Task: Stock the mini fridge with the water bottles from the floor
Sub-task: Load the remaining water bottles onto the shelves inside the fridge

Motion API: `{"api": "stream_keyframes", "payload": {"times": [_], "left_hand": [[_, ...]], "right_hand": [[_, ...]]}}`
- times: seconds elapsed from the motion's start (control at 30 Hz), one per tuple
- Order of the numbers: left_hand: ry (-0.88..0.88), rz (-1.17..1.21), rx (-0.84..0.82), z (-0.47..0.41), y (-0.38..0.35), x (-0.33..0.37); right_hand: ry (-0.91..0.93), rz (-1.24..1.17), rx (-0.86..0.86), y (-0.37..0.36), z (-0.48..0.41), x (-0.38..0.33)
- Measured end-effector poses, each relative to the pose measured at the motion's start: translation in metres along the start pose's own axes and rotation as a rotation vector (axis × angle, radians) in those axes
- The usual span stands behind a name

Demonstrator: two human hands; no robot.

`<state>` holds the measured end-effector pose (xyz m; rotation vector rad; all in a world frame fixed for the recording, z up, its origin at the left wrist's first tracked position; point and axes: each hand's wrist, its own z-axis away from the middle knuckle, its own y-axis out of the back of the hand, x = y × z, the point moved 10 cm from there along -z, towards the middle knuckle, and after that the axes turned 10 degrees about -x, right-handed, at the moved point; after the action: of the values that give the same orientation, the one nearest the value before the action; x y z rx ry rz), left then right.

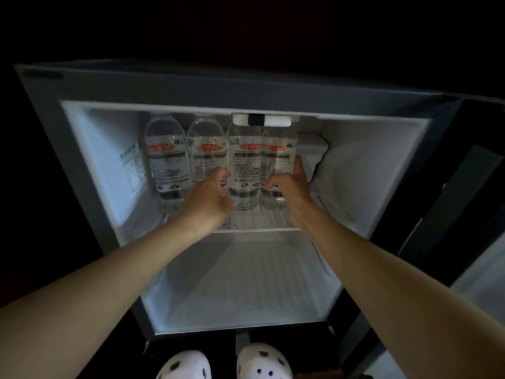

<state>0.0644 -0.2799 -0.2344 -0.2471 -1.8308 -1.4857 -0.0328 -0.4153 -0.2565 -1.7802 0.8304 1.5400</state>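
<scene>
The mini fridge [90, 165] stands open with white inner walls. Several clear water bottles with orange-and-white labels stand in a row on its wire shelf [262, 221]. My left hand [209, 198] is wrapped around the second bottle [207, 154] from the left, low on its body. My right hand [289, 184] grips the rightmost bottle [277, 157], thumb up along its right side. The leftmost bottle [167, 157] and the third bottle [244, 162] stand untouched, close against their neighbours.
The fridge door [464, 192] hangs open on the right. Below the shelf the white bottom compartment [246, 283] holds nothing. A white control box [262, 120] sits at the top. My white clogs [262, 362] show on the dark floor in front.
</scene>
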Motion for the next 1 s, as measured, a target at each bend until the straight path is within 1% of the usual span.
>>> {"api": "stream_keyframes", "payload": {"times": [0.2, 0.4, 0.6, 0.7, 0.8, 0.9, 0.93, 1.0], "left_hand": [[0.026, 0.022, 0.003, 0.001, -0.003, 0.001], [0.072, 0.046, 0.022, 0.002, -0.004, 0.001], [0.133, 0.026, -0.066, 0.013, -0.016, -0.001], [0.117, 0.003, -0.079, 0.023, -0.017, 0.011], [0.121, 0.010, -0.100, 0.040, -0.014, 0.027], [0.152, 0.047, -0.121, 0.067, -0.008, 0.048], [0.155, 0.033, -0.112, 0.078, -0.006, 0.058], [0.140, -0.021, -0.091, 0.105, -0.004, 0.084]], "right_hand": [[-0.062, 0.023, -0.089, -0.002, 0.002, 0.005], [-0.058, 0.080, -0.108, -0.005, 0.005, 0.008], [-0.083, 0.189, -0.128, -0.003, 0.016, 0.000], [-0.109, 0.226, -0.124, 0.003, 0.035, -0.009], [-0.091, 0.349, -0.165, 0.009, 0.062, -0.031], [-0.102, 0.481, -0.157, 0.021, 0.099, -0.050], [-0.120, 0.529, -0.151, 0.025, 0.115, -0.055], [-0.069, 0.596, -0.161, 0.033, 0.153, -0.071]]}}
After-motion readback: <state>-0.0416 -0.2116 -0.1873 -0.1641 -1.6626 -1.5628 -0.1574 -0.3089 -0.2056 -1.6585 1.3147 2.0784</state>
